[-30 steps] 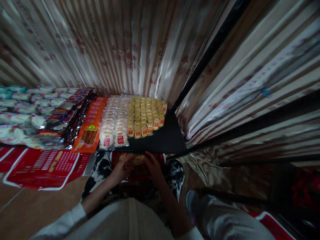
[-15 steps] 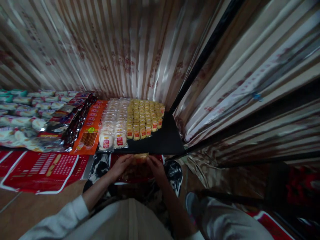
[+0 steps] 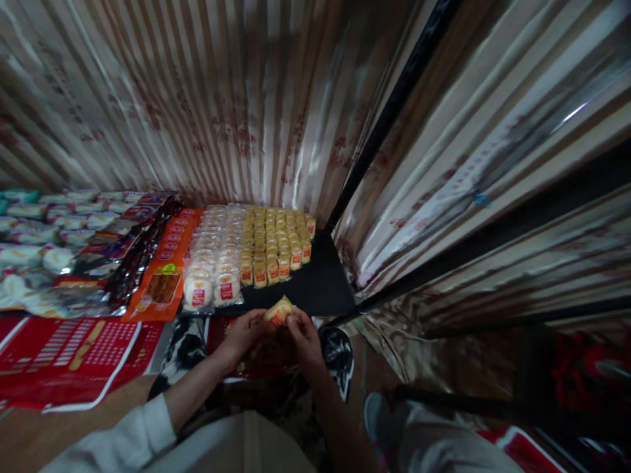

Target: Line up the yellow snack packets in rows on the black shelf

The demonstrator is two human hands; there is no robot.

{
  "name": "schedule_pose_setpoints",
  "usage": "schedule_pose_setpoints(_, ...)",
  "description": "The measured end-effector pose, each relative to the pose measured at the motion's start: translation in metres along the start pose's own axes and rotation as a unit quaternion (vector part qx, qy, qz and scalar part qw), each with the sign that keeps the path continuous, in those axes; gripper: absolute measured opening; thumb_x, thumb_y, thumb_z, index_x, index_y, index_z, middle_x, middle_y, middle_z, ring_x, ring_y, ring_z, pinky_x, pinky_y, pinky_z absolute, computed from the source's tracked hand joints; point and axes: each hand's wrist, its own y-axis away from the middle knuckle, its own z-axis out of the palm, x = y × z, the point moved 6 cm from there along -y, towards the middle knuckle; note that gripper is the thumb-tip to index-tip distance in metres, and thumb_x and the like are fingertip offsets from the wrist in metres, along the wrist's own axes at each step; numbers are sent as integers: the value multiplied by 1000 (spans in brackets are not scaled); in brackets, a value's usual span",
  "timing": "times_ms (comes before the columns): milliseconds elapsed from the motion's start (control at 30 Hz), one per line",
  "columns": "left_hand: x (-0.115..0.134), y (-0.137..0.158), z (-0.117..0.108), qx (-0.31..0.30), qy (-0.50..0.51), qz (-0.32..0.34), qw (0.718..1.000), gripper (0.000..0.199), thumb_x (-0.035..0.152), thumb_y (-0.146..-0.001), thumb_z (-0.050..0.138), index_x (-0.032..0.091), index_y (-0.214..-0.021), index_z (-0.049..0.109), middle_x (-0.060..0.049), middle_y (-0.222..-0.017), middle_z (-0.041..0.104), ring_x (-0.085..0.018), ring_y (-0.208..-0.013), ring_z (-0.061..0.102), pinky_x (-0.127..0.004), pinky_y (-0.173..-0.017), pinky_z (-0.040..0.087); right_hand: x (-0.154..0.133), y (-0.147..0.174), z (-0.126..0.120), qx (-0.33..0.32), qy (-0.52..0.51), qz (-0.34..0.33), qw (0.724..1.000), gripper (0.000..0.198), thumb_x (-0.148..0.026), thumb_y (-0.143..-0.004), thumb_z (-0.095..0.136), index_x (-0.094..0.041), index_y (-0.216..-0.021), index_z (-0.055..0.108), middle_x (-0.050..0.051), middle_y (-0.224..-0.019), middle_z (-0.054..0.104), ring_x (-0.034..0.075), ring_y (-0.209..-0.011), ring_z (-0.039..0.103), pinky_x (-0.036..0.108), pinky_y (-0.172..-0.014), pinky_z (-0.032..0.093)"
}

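Pinching a yellow packet [image 3: 278,314], left hand [image 3: 245,335] faces right hand [image 3: 305,335].

A: Specify the enclosure.
B: Striped, pleated curtain [image 3: 276,98] with reddish print, crossed by a black bar [image 3: 392,115].
A: Surfaces and lighting?
B: Black tabletop [image 3: 315,282] beside the curtain; brown floor [image 3: 54,433] below; illumination dim, glossy highlights along the curtain.

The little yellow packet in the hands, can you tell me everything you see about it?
The yellow packet is small and blocky, in a shiny wrapper that looks like clear plastic, with a red label. It is tilted, held between the left hand and right hand, seen near the front edge of the black table. Its print is too blurred to read.
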Motion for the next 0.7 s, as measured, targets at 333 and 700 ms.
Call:
schedule_pose_setpoints(333,19,-34,24,87,-227,166,956,31,16,-67,58,16,-98,62,-9,-102,65,-20,-99,59,-35,-92,45,-16,-18,-34,47,106,-74,991,34,-47,-75,58,-19,-93,61,3,-82,67,18,-75,61,27,-65,50)
schedule_pose_setpoints(700,48,-85,104,6,-203,200,958,38,16,-78,45,16,-114,54,-13,-128,50,-17,-100,60,-31,-86,50,-73,-98,-79,145,152,-191,959,38,-43,-74,59,-18,-101,51,8,-92,65,19,-83,63,33,-76,50)
